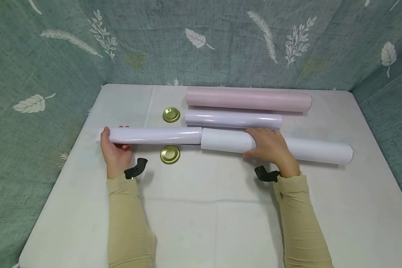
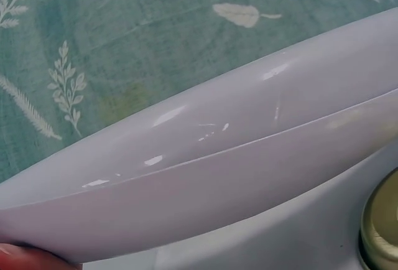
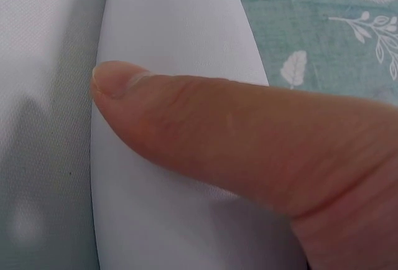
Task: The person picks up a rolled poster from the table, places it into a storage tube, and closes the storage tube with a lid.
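The left hand (image 1: pixel 116 154) has its fingers curled under the left end of the glossy roll (image 1: pixel 157 136), thumb on top. The right hand (image 1: pixel 271 147) spans the middle of the matte roll (image 1: pixel 318 149), thumb on the near side, fingers over the far side.

The glossy roll is pale lilac-white with bright reflections, and the left wrist view shows a straight edge running along its length. The matte roll is plain white and looks slightly thicker. They lie nearly in line across the desk (image 1: pixel 194 230), ends meeting near the middle; whether those ends touch is unclear.

One gold lid (image 1: pixel 170 155) is just beside the glossy roll's near edge, the other gold lid (image 1: pixel 171 115) beyond its far edge. A short roll (image 1: pixel 232 119), also shiny, lies close behind the matte roll, near the right fingers. Behind that is a thicker pink roll (image 1: pixel 248 99). Tan sleeves (image 1: pixel 128 223) and black wrist mounts (image 1: pixel 136 168) sit behind the hands. Green leaf-print cloth (image 1: pixel 221 44) surrounds the desk.
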### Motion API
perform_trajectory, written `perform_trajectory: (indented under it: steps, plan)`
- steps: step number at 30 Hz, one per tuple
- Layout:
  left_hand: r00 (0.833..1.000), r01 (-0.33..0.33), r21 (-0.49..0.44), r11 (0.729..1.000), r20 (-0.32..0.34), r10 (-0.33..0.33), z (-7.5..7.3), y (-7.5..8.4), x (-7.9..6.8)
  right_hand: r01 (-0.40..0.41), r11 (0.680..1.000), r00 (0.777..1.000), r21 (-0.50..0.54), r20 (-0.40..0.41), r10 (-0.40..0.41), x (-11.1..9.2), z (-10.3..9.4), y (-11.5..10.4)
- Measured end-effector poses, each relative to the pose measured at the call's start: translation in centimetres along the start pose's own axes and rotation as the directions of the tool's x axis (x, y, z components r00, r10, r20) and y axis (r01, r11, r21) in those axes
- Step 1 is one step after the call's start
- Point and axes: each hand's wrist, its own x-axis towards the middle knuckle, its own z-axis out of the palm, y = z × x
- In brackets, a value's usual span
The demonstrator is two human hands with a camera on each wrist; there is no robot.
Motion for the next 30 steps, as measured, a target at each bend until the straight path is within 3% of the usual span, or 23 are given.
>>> perform_trajectory:
  steps: [5, 11, 27, 30]
  plan:
    - [1.0, 0.03, 0.067, 0.997, 0.005, -0.031, 0.07, 0.14, -0.1, -0.008, 1.0, 1.0, 0.005, 0.0, 0.008, 0.07, -0.08, 0.06]
    - [1.0, 0.007, 0.131, 0.991, -0.013, -0.005, 0.25, -0.18, -0.17, -0.013, 1.0, 1.0, 0.016, 0.008, 0.013, 0.01, -0.05, 0.04]
    - [1.0, 0.015, 0.136, 0.991, -0.029, -0.011, 0.14, -0.19, -0.01, -0.005, 1.0, 1.0, 0.006, -0.001, 0.005, 0.05, -0.18, 0.06]
    - [1.0, 0.029, 0.122, 0.992, -0.002, -0.029, 0.03, -0.14, -0.04, -0.003, 1.0, 1.0, 0.004, 0.001, 0.003, 0.02, -0.2, 0.03]
